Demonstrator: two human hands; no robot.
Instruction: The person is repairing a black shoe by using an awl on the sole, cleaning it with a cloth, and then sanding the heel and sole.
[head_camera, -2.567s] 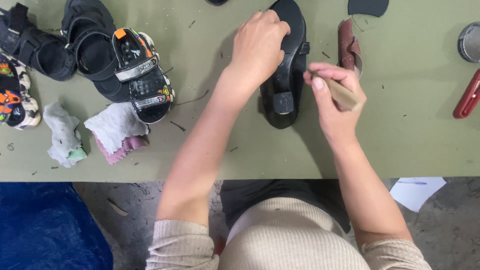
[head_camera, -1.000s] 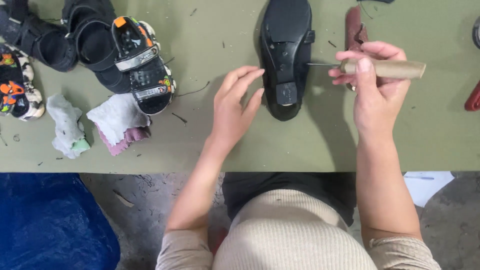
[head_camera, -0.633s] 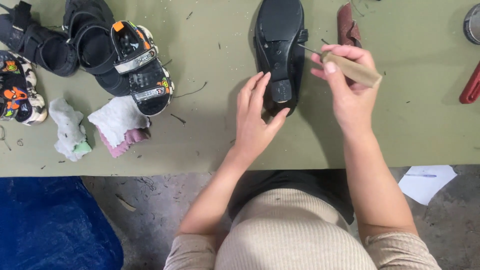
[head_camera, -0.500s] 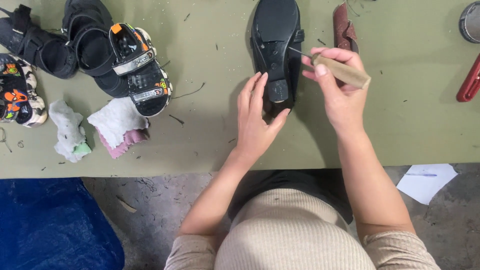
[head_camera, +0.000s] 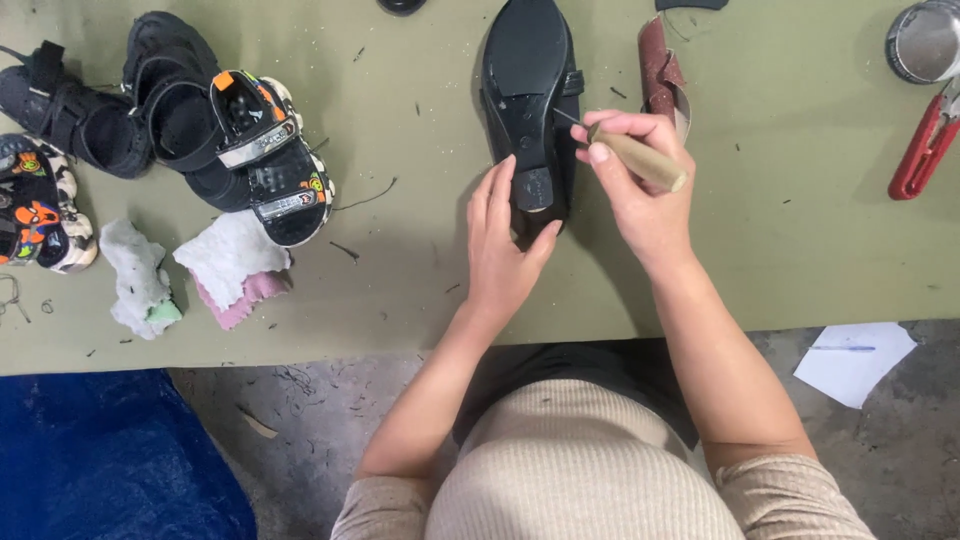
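Note:
A black heeled shoe (head_camera: 527, 75) lies sole up on the green table (head_camera: 780, 240), heel toward me. My left hand (head_camera: 500, 250) rests flat against the heel end, fingers and thumb cupping it. My right hand (head_camera: 635, 185) grips an awl with a wooden handle (head_camera: 640, 160); its thin metal tip touches the shoe's right edge near the heel.
Several black and colourful sandals (head_camera: 240, 140) sit at the left, with white and pink rags (head_camera: 230, 265) before them. A strip of brown sandpaper (head_camera: 660, 65) lies right of the shoe. Red-handled pliers (head_camera: 925, 140) and a metal tin (head_camera: 925, 40) are at far right.
My left hand came off the shoe, then returned to hold its heel end. My right hand swung the awl away and brought its tip back to the shoe's side.

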